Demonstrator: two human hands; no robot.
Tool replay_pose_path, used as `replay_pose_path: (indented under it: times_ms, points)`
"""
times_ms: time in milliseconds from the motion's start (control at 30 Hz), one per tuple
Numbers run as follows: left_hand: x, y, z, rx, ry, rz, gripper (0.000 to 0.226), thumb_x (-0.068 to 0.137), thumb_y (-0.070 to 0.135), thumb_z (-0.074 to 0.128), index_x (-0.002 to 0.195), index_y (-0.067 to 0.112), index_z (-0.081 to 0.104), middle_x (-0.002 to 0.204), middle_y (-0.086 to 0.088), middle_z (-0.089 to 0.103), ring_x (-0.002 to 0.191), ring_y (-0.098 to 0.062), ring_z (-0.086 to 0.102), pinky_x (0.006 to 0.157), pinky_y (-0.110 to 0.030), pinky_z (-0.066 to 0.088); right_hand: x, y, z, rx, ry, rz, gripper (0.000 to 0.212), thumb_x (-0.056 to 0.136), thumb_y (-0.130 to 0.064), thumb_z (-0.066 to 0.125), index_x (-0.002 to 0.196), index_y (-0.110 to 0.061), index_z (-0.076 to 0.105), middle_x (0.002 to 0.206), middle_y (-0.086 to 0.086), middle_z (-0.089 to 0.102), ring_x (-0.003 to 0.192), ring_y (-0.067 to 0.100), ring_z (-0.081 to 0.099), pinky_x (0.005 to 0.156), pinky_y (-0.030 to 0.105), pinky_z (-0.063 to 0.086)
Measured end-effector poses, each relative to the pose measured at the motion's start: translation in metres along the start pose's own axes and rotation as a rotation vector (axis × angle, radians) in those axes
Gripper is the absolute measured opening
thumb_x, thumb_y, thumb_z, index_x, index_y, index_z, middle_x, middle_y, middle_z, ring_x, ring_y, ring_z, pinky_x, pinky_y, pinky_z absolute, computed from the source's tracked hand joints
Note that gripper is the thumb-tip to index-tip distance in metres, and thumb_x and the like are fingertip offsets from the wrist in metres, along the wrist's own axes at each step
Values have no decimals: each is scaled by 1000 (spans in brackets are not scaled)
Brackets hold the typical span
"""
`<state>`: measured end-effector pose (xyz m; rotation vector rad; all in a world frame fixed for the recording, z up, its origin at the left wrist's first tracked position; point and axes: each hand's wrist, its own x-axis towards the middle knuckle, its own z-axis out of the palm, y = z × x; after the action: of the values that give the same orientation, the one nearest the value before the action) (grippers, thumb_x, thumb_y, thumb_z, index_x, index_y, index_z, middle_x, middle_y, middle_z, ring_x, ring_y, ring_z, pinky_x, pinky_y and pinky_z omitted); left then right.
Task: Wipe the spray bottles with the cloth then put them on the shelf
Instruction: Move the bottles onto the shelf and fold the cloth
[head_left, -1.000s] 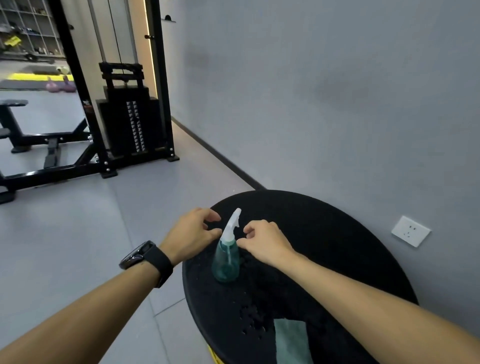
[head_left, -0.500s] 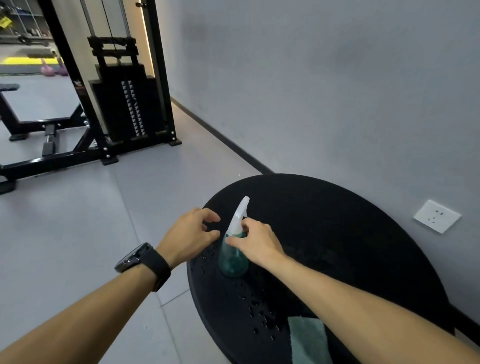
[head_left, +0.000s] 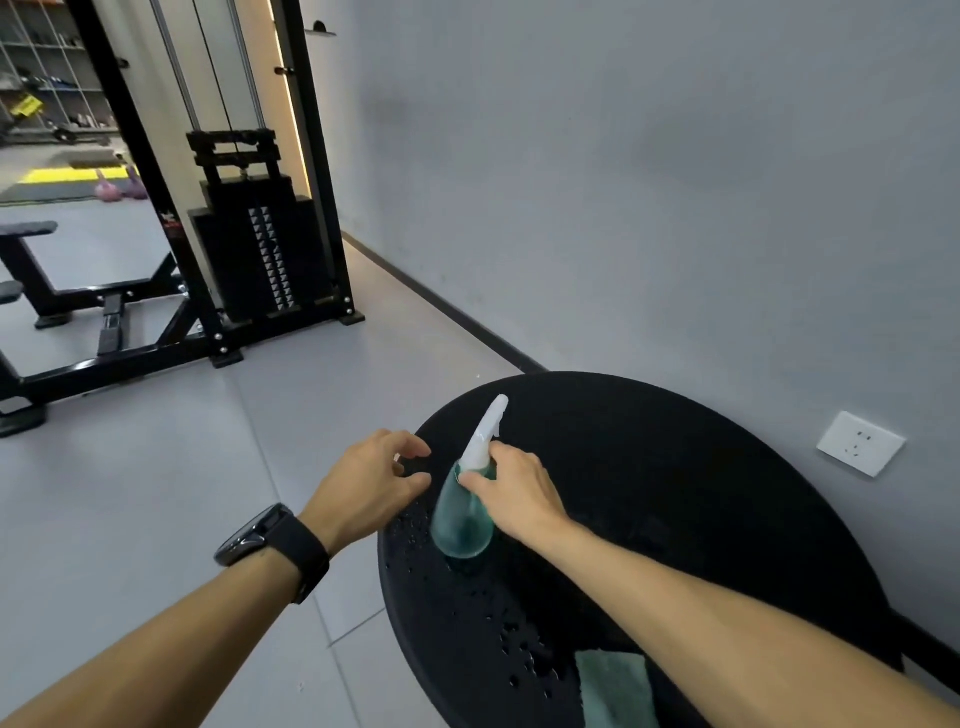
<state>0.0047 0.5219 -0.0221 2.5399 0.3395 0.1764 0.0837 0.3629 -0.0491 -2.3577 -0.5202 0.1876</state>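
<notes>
Since a second earlier, the right hand (head_left: 519, 493) had closed around the neck of the spray bottle (head_left: 464, 514), upright at the bench's (head_left: 675, 493) nine o'clock edge, while the left hand (head_left: 371, 480) hovered loosely curled, empty.

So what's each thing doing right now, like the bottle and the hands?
spray bottle: upright on the table, white nozzle on
right hand: gripping the bottle's neck
left hand: beside the bottle, fingers loosely curled, holding nothing
cloth: lying flat on the table, untouched
round black table: speckled with droplets near the bottle
</notes>
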Motion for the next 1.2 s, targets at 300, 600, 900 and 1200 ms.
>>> replay_pose_path:
  times_ms: [300,600,900,1200]
  points:
    - [-13,77,-36,14,53,147,29,93,29,64,121,22,62,124,3,60,101,-12,60,75,-17,43,-29,-30,-81,10,82,-102,34,89,-38,66,113,-15,63,107,1,67,93,21,66,78,41,57]
    - [-43,171,-62,16,96,305,29,92,28,65,121,23,62,125,3,59,103,-13,62,86,-24,49,-103,-36,-186,-34,140,-103,28,83,-38,70,98,-15,67,78,-7,61,64,10,55,48,20,33]
    - [-72,288,-37,20,54,531,30,90,26,67,120,24,63,123,5,58,102,-11,61,83,-25,53,-185,3,-277,-114,212,27,22,77,-38,71,80,-17,65,74,-4,60,65,14,56,52,24,39]
    - [-103,390,1,-3,-23,741,29,92,28,65,121,26,63,124,7,58,101,-10,61,80,-19,43,-263,54,-352,-130,363,162,24,76,-34,71,71,-13,61,66,-2,54,55,13,46,51,26,36]
